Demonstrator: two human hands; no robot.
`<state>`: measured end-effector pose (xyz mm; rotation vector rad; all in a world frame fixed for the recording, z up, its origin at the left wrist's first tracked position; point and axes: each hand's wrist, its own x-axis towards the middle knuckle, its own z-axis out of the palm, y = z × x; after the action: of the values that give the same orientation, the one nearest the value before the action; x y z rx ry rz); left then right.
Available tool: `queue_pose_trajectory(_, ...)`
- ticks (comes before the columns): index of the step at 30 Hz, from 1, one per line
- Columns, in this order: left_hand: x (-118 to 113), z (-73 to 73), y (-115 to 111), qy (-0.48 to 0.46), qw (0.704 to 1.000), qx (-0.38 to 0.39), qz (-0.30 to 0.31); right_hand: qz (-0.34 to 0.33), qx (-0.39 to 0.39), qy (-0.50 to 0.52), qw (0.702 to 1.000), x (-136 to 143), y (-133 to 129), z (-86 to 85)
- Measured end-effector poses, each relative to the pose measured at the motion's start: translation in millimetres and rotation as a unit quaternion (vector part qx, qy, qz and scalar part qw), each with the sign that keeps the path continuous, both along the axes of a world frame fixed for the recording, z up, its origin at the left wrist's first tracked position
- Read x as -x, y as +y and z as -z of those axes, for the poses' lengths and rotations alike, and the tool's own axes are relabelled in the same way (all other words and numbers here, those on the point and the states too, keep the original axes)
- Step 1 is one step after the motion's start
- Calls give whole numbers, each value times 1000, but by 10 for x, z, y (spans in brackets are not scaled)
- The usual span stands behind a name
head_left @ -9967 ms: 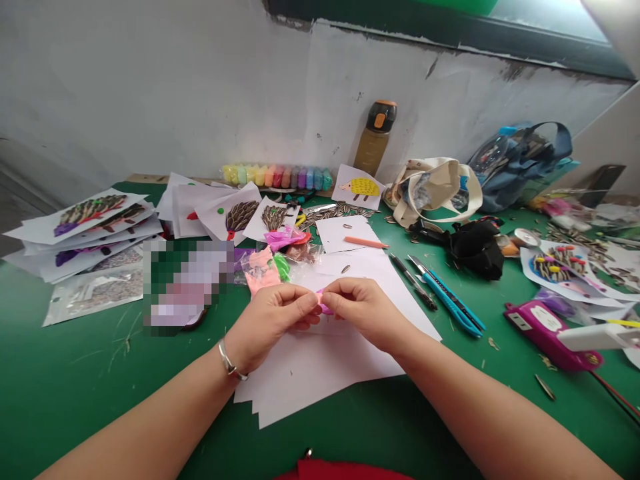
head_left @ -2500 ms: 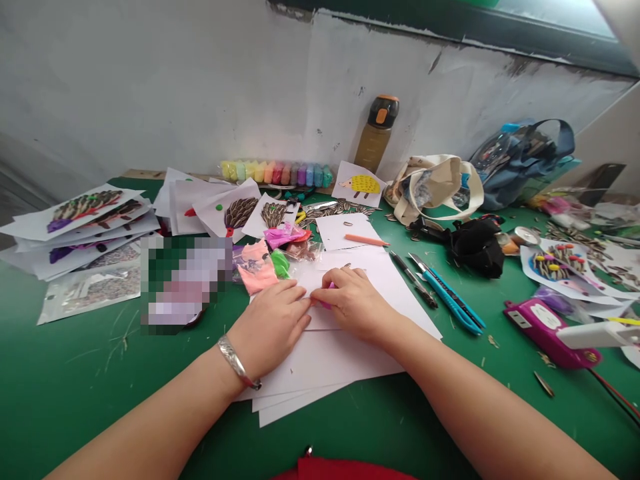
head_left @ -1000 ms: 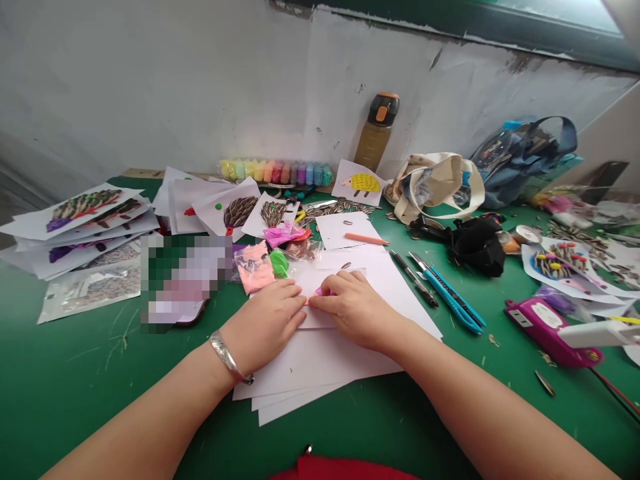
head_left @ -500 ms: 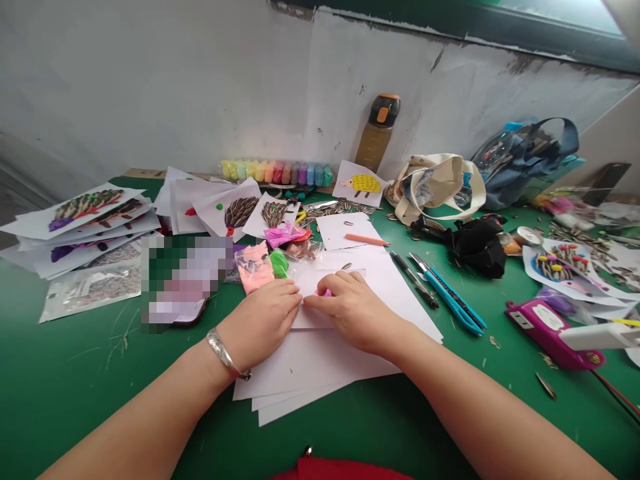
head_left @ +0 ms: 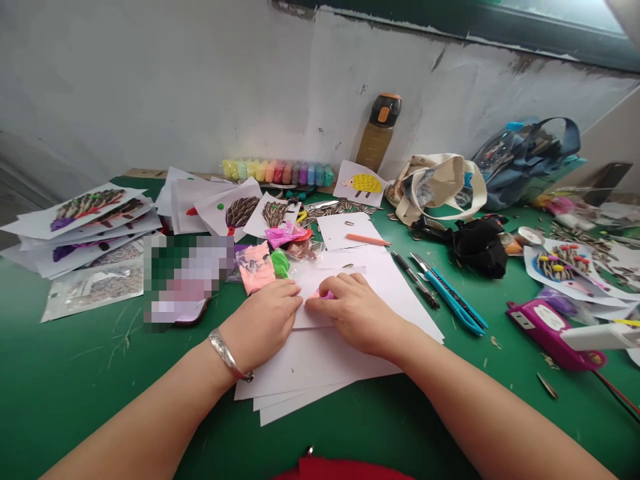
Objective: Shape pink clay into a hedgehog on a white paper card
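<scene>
My left hand (head_left: 267, 321), with a silver bracelet at the wrist, lies flat on the white paper (head_left: 325, 357), its fingers outstretched and close together. Across from it, my right hand (head_left: 355, 313) has its fingers curled down on a small piece of pink clay (head_left: 329, 295), pressed against the upper sheet. The fingers partly cover the clay. Just beyond the right hand a sunflower seed (head_left: 349, 266) rests on the paper. Beside my left fingertips sit an opened packet of pale pink clay (head_left: 257, 267) and a green lump of clay (head_left: 281, 263).
A black pen (head_left: 415, 280) and a blue utility knife (head_left: 453, 300) lie right of the paper. Seed-covered hedgehog pictures (head_left: 90, 207) are stacked at left, near a blurred-out phone (head_left: 190, 320). A bottle (head_left: 379, 137), tote bag (head_left: 435, 183) and magenta glue gun (head_left: 555, 333) stand around.
My right fingers have shifted slightly over the pink clay, and more of its pale pink part shows. My left hand stays in place.
</scene>
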<state>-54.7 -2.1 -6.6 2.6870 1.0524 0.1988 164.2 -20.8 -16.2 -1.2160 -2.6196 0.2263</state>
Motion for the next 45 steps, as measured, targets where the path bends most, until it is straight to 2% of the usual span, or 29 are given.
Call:
queue_pose_trajectory(4,-4,6,-15,-14,1000,14,-1,31,-3,39,999,-60,20,21)
queue_pose_trajectory(12,-25,-21,-10,-1,1000,31,-5,5,-7,-28,1000,51,9,18)
queue_pose_trajectory(20,-14,2,-12,-9,1000,26,-2,14,-3,9,1000,22,20,28)
queue_pose_trajectory(28,-31,7,-17,5,1000,11,-3,-11,-1,-62,998,30,17,-50)
queue_pose_trajectory(33,-31,-9,-22,12,1000,21,-4,-8,17,-18,1000,-57,12,-28)
queue_pose_trajectory(38,-35,-11,-29,7,1000,22,1,24,24,42,999,-75,44,28)
queue_pose_trajectory(45,-33,-6,-34,13,1000,20,-4,16,8,-22,1000,-24,49,-3)
